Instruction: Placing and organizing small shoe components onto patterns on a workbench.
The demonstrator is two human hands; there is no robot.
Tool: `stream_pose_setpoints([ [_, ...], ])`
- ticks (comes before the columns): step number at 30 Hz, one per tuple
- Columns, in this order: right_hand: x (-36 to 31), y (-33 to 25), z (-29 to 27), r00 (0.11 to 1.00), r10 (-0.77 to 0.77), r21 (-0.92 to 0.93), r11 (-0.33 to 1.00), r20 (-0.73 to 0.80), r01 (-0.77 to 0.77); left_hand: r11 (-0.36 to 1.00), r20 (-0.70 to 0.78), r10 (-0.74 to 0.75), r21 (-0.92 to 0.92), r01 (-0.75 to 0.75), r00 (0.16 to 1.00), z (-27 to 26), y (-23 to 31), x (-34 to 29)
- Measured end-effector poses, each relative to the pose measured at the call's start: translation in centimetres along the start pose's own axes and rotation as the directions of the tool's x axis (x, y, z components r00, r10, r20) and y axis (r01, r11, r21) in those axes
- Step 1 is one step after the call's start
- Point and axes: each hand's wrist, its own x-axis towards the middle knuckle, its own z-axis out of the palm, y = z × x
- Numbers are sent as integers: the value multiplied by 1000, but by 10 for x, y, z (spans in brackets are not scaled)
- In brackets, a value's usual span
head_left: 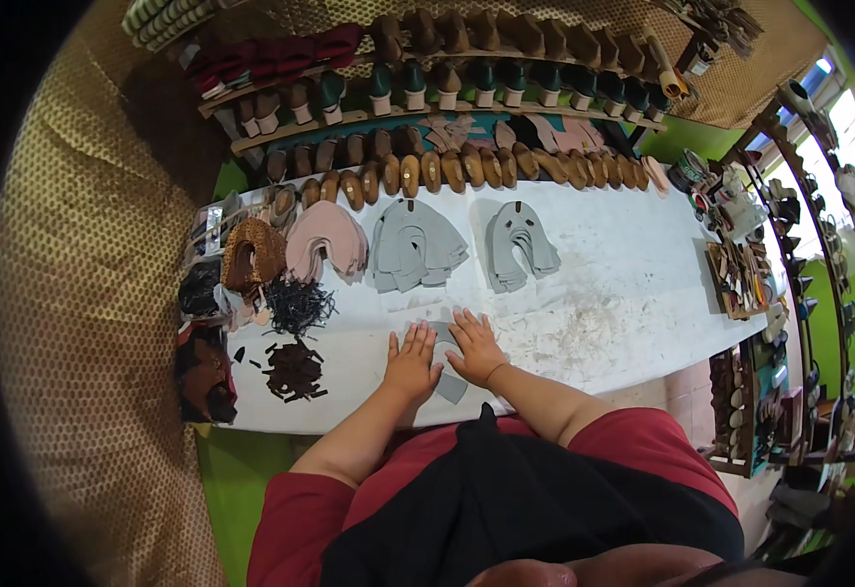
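Observation:
A curved grey shoe-upper piece point(453, 389) lies flat near the front edge of the white table, partly covered by my hands. My left hand point(412, 365) rests on its left side with fingers stretched forward. On its right side, my right hand point(476, 348) presses lightly with fingers spread. Beyond them are two stacks of grey horseshoe-shaped uppers, a wider left stack point(396, 245) and a smaller right stack point(534, 256). Left of these sits a stack of pink uppers point(312, 235). Small dark strips point(295, 372) are heaped to the left of my left hand.
A pile of black strips point(300, 305) and a brown patterned upper point(269, 256) lie at the left. Wooden shoe lasts point(430, 171) line the table's back edge, below shelves of shoes point(415, 86). A tool box point(737, 281) stands at the right edge of the table point(623, 254).

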Motion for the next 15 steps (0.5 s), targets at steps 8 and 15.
stream_pose_setpoints([
  [8,3,-12,0,999,17,-49,999,48,-14,1000,136,6,-7,-6,991,-9,-22,-3],
  [15,1,-11,1,997,37,-122,992,67,-29,980,-15,-186,63,187,982,-37,-107,-109],
])
